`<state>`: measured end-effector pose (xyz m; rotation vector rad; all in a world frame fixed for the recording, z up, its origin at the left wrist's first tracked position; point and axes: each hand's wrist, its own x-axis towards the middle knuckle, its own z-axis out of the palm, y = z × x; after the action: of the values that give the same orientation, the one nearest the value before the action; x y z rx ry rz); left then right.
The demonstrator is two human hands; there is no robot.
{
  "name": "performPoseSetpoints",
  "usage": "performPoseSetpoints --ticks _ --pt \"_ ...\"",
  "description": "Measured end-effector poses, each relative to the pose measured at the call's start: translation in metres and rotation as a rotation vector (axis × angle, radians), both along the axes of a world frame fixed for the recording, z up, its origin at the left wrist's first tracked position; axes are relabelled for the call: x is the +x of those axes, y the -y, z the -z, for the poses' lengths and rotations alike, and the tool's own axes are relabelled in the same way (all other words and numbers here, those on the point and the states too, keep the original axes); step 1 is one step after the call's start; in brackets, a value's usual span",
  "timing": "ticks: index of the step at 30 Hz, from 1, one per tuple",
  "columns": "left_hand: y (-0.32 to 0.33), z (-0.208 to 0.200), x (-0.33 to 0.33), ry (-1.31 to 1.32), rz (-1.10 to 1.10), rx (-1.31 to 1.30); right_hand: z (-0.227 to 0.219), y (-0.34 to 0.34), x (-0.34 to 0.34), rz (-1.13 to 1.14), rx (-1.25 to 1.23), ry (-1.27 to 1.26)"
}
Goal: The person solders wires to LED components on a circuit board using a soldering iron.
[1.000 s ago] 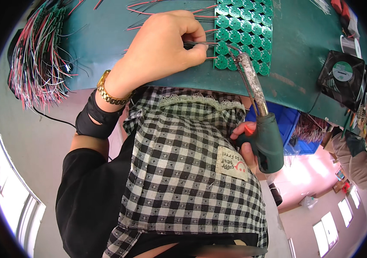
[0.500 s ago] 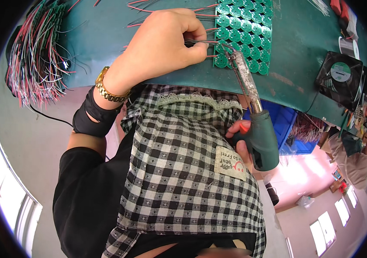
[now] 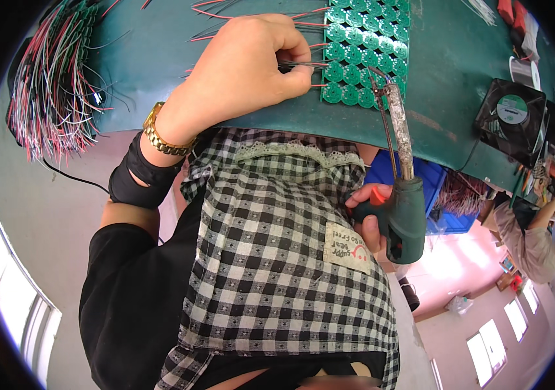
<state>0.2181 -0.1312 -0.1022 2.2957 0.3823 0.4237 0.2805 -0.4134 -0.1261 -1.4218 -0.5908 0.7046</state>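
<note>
My left hand (image 3: 251, 65) is pinched on thin black and red wires (image 3: 318, 65) at the left edge of a green circuit board panel (image 3: 363, 39). The panel is made of several rows of small round boards. More red and black wires stick out to the left from its edge, partly hidden under the hand. My right hand (image 3: 371, 227) is closed around the handle of a dark green soldering gun (image 3: 405, 218) with a red trigger. Its thin bent tip hovers over the right part of the panel's lower rows, apart from the wires.
A thick bundle of red, black and white wires (image 3: 50, 97) hangs over the table's left end. At right are a black fan (image 3: 511, 120) and a solder spool (image 3: 524, 73). Blue bins (image 3: 456, 221) stand below the table edge. A co-worker (image 3: 531, 240) sits at far right.
The soldering gun has shifted right, its tip leaving the wire ends at the panel's left column. My left hand stays almost in place, still pinching the wires.
</note>
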Motion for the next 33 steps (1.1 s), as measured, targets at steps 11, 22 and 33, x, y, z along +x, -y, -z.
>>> performPoseSetpoints --ticks 11,22,33 --pt "0.017 -0.018 -0.015 0.218 -0.021 0.006 0.01 0.022 0.009 -0.056 0.108 -0.048" --pt "0.03 0.005 -0.016 0.111 -0.069 0.004 -0.012 0.011 0.006 -0.065 -0.082 -0.096" --pt "0.031 0.002 -0.012 0.057 -0.12 0.008 -0.016 0.005 0.008 -0.065 -0.146 -0.099"
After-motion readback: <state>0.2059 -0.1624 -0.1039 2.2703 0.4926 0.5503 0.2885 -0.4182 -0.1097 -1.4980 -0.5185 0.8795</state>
